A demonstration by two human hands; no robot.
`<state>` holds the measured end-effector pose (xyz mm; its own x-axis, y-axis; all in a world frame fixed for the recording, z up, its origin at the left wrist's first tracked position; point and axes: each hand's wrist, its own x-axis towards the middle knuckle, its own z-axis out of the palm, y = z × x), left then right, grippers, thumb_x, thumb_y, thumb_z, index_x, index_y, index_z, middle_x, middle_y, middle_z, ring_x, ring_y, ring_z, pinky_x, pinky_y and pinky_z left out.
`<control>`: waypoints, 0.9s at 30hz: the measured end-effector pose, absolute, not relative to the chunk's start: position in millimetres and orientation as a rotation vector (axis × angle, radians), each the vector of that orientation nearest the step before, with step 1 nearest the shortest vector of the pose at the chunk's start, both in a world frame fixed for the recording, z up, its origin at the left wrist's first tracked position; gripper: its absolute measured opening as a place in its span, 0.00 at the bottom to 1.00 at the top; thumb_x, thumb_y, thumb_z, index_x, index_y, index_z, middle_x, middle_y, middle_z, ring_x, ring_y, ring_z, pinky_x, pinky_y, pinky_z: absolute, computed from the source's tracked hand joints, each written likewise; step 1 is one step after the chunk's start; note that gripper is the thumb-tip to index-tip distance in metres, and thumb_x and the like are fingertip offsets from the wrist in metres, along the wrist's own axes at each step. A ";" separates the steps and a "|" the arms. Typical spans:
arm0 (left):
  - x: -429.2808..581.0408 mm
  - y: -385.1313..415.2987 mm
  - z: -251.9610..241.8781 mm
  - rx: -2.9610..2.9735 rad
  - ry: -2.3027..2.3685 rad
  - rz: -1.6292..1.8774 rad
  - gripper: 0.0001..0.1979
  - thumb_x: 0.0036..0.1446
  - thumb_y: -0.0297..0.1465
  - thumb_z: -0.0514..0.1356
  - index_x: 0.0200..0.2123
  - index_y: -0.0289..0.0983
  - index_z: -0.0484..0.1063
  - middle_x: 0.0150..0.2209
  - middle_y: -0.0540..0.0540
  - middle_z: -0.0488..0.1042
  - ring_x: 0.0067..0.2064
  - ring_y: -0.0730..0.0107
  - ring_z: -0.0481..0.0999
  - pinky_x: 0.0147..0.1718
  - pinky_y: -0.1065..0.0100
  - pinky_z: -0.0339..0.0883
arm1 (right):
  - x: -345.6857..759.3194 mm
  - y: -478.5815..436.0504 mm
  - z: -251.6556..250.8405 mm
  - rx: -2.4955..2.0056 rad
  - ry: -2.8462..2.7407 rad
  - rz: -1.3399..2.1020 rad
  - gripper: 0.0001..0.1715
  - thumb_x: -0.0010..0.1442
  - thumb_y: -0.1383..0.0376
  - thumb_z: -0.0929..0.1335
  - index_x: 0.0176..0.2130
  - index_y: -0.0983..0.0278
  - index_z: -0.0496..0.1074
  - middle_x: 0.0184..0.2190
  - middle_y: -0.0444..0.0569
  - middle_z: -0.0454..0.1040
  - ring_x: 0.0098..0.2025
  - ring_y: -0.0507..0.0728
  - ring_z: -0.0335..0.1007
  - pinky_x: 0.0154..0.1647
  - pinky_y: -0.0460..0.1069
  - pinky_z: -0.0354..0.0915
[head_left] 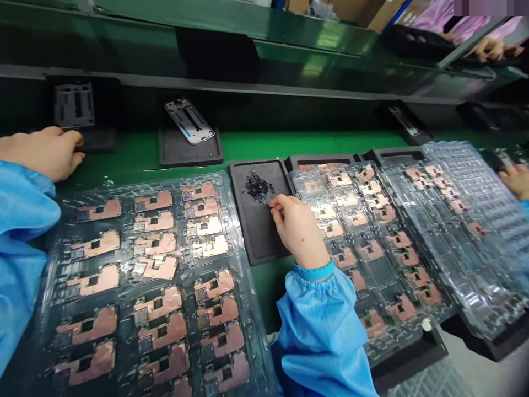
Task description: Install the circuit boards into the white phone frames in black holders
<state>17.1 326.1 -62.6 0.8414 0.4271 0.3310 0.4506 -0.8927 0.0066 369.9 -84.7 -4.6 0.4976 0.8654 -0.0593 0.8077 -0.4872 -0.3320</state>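
Note:
My left hand [47, 149] is at the far left, fingers curled at the front edge of a black tray [99, 140]. A phone frame [74, 105] lies in that tray. My right hand [297, 223] pinches thumb and forefinger together just above another black tray [264, 237]. Whatever is between those fingertips is too small to make out. A loose pile of small black pieces [258, 186] lies in this tray, just beyond the fingers. Between my arms is a clear plastic tray [243, 286] holding several copper-coloured circuit boards [161, 300]; one board [157, 267] sits askew.
A second phone frame [190, 121] rests tilted on a black tray [169, 149]. More clear trays [380, 270] of boards stand at right, beside a stack of clear trays [471, 165]. Another person's hand [516, 179] shows at the right edge. A green ledge [132, 44] runs behind.

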 end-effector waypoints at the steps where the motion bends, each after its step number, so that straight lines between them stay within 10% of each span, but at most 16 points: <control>1: 18.2 321.3 -59.8 -2.883 -0.774 -0.462 0.40 0.62 0.62 0.45 0.41 0.29 0.73 0.43 0.46 0.74 0.52 0.47 0.71 0.50 0.35 0.59 | 370.0 -84.2 -5.0 -2.484 -1.432 0.303 0.12 0.68 0.74 0.63 0.44 0.65 0.75 0.39 0.52 0.76 0.40 0.59 0.73 0.42 0.50 0.62; 6: 42.7 279.5 -30.3 -2.651 -0.920 -0.126 0.45 0.68 0.57 0.30 0.40 0.27 0.74 0.34 0.50 0.71 0.36 0.75 0.73 0.40 0.56 0.67 | 373.2 -78.8 -8.2 -2.447 -1.552 0.263 0.13 0.69 0.72 0.63 0.46 0.63 0.77 0.41 0.52 0.75 0.40 0.59 0.72 0.41 0.49 0.63; 13: 56.4 185.5 44.2 -2.583 -0.890 0.060 0.25 0.75 0.40 0.40 0.51 0.28 0.69 0.48 0.39 0.74 0.39 0.62 0.78 0.38 0.59 0.70 | 381.5 -76.8 -19.4 -2.361 -1.666 0.146 0.12 0.67 0.69 0.64 0.42 0.65 0.78 0.36 0.53 0.74 0.35 0.60 0.71 0.37 0.50 0.62; 21: 3.8 72.5 55.3 -2.856 -0.437 -0.011 0.13 0.70 0.26 0.46 0.42 0.38 0.69 0.33 0.48 0.67 0.23 0.76 0.65 0.23 0.67 0.37 | 377.1 -63.6 -22.4 -2.502 -1.757 0.015 0.12 0.68 0.66 0.63 0.42 0.67 0.76 0.35 0.56 0.72 0.33 0.59 0.66 0.35 0.51 0.60; 27: -4.4 41.7 29.3 -3.000 -0.436 0.244 0.16 0.61 0.18 0.53 0.48 0.40 0.69 0.38 0.47 0.71 0.26 0.70 0.69 0.22 0.66 0.39 | 371.8 -61.4 -21.3 -2.610 -1.719 0.020 0.08 0.66 0.64 0.66 0.39 0.65 0.74 0.33 0.56 0.74 0.36 0.61 0.69 0.38 0.53 0.61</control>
